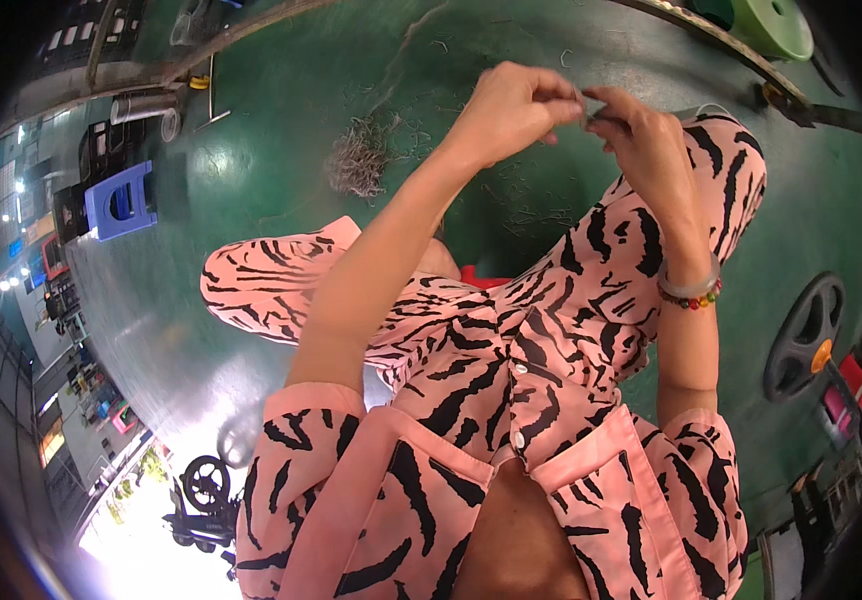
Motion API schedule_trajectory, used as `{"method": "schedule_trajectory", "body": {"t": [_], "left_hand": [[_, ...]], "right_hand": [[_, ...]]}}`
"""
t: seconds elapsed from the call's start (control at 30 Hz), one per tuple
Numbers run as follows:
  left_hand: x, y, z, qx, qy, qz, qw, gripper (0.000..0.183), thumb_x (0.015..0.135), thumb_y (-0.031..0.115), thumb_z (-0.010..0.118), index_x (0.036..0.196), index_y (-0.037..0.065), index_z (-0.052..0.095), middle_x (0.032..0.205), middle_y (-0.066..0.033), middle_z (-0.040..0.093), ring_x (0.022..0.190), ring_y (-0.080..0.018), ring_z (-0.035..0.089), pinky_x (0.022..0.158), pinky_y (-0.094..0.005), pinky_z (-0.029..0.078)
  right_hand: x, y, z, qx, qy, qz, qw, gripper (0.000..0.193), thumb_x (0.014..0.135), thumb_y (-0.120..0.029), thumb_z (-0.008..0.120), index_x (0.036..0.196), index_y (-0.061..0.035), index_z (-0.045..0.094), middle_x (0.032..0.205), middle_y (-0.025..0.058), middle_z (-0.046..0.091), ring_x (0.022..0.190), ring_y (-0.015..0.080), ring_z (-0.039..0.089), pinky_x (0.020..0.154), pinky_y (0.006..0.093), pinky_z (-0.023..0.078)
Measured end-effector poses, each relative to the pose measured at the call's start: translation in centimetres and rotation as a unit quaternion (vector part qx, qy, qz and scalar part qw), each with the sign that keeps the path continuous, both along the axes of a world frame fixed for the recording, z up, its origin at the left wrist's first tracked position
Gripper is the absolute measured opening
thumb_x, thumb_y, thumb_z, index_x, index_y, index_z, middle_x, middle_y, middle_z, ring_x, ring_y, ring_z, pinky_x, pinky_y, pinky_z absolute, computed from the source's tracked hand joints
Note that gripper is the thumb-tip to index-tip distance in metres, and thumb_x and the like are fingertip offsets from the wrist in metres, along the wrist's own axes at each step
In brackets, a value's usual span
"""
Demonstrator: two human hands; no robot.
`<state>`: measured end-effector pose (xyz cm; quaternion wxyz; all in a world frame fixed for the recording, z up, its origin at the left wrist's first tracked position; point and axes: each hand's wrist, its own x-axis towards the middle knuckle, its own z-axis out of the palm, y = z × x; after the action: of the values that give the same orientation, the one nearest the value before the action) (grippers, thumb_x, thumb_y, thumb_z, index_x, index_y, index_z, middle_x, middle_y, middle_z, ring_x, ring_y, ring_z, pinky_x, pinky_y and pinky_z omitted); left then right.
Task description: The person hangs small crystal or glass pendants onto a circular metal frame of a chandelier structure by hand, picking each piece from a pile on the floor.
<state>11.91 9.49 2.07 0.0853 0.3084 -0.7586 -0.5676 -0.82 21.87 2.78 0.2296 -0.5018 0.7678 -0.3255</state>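
Out past my knees, my left hand and my right hand meet nearly fingertip to fingertip. The fingers of both are bent into a pinch. Something thin shows between the fingertips, too small and blurred to name. On the green floor beyond my left knee lies a tangled heap of thin, greyish wire-like pieces. More loose thin pieces are scattered on the floor between my legs, below my hands.
A blue plastic stool stands at the left. A black wheel with an orange hub is at the right. Metal rails cross the far side, with a green round plastic object behind. A metal cylinder lies far left.
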Motion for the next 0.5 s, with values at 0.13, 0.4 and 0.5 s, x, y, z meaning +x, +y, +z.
{"method": "schedule_trajectory", "body": {"t": [0.13,0.4,0.5], "left_hand": [[2.0,0.5,-3.6,0.359,-0.088,-0.140,0.919,0.018,0.079,0.015,0.064,0.089,0.000,0.066,0.080,-0.0072,0.065,0.068,-0.0117,0.059,0.059,-0.0248,0.051],[6.8,7.0,-19.2,0.154,-0.224,0.013,0.962,0.020,0.071,0.009,0.068,0.087,-0.003,0.068,0.074,-0.0162,0.066,0.063,-0.0263,0.066,0.061,-0.0342,0.055],[7.3,5.5,-21.8,-0.098,-0.169,0.071,0.978,0.014,0.077,0.011,0.063,0.088,0.002,0.067,0.085,-0.0177,0.064,0.082,-0.0379,0.061,0.075,-0.0435,0.049]], "right_hand": [[-1.6,1.3,-1.6,0.050,-0.017,-0.006,0.999,0.020,0.079,-0.005,0.059,0.099,-0.0020,0.063,0.072,0.0096,0.064,0.059,0.0158,0.060,0.059,0.0270,0.047],[-1.7,2.3,2.2,-0.080,-0.046,-0.151,0.984,0.013,0.074,-0.001,0.068,0.086,-0.0027,0.068,0.076,0.0031,0.064,0.064,0.0085,0.054,0.059,0.0221,0.043],[-1.3,2.7,2.3,-0.104,-0.081,-0.190,0.973,0.012,0.076,-0.001,0.068,0.089,-0.0015,0.069,0.077,0.0016,0.064,0.064,0.0059,0.053,0.058,0.0185,0.042]]}}
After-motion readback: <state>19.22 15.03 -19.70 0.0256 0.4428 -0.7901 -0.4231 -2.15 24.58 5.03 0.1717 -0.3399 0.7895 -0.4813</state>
